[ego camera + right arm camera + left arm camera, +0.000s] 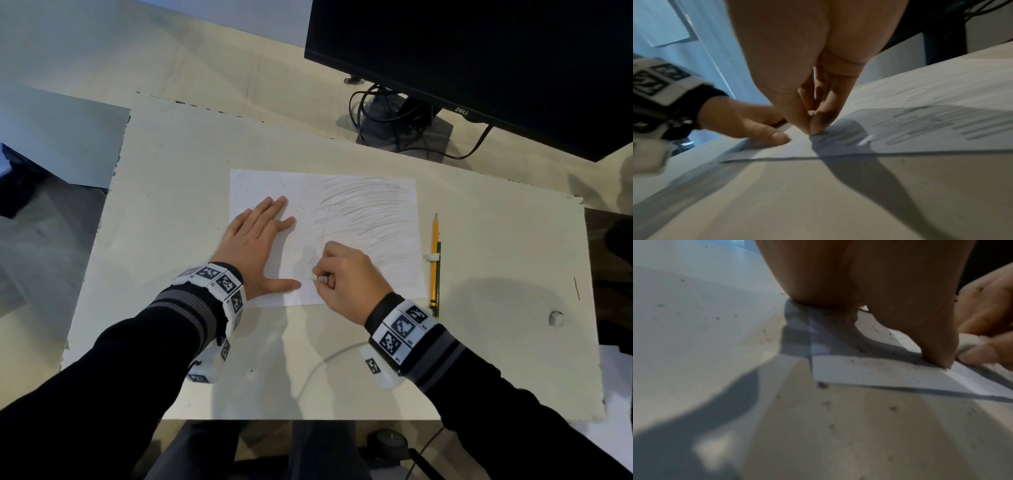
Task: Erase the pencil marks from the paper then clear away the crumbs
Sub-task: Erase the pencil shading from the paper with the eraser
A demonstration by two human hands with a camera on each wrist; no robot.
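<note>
Nearest the paper's [325, 236] front edge, the right hand [346, 277] pinches a white eraser [320, 278] in curled fingers; the left hand [255, 245] presses flat on its cleared left half. Beyond, pencil marks [366, 209] fill the right half; crumbs [310, 219] remain uncleared. Erasing appears half done. No containers visible on the bench [171, 192].
</note>
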